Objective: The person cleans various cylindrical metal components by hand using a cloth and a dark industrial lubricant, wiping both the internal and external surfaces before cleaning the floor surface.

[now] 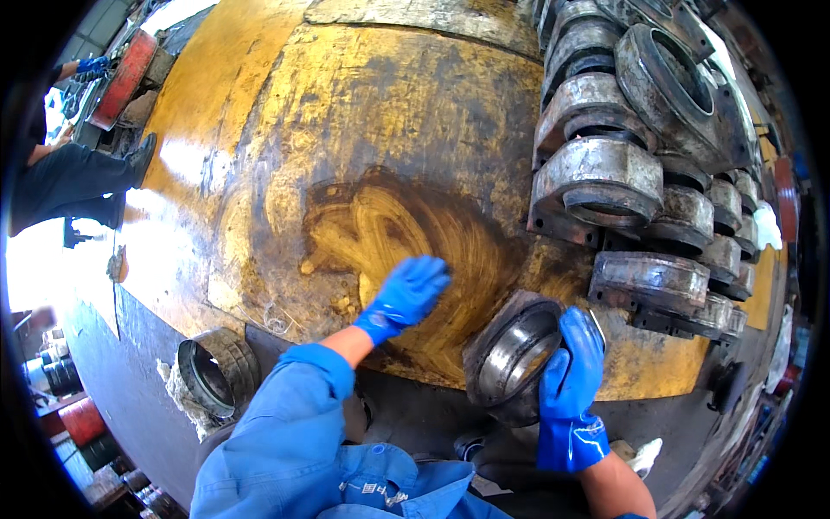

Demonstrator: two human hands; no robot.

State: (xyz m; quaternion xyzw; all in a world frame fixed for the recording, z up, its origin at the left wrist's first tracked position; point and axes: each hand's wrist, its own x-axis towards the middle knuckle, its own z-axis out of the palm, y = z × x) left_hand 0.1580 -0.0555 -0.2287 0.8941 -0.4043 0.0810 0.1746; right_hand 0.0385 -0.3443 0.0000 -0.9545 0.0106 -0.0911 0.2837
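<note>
My left hand (405, 297), in a blue rubber glove, reaches over a dark, wet, smeared patch (415, 221) on the worn yellow sheet. Its fingers are stretched out close together, and no object shows in it. Close to my body, a greasy metal bearing housing (506, 346) stands tilted, with a shiny round bore. My right hand (571, 372), gloved in blue too, holds the right side of this housing; the thumb lies near its rim, while the other fingertips are partly hidden. A thin bright edge shows beside those fingers, and I cannot tell what it belongs to.
Rows of similar metal housings (596, 177) crowd the right side. A loose metal ring (235, 368) sits at the lower left against a whitish rag (183, 394). At the far left stands another person (82, 177), near a red metal part (125, 80).
</note>
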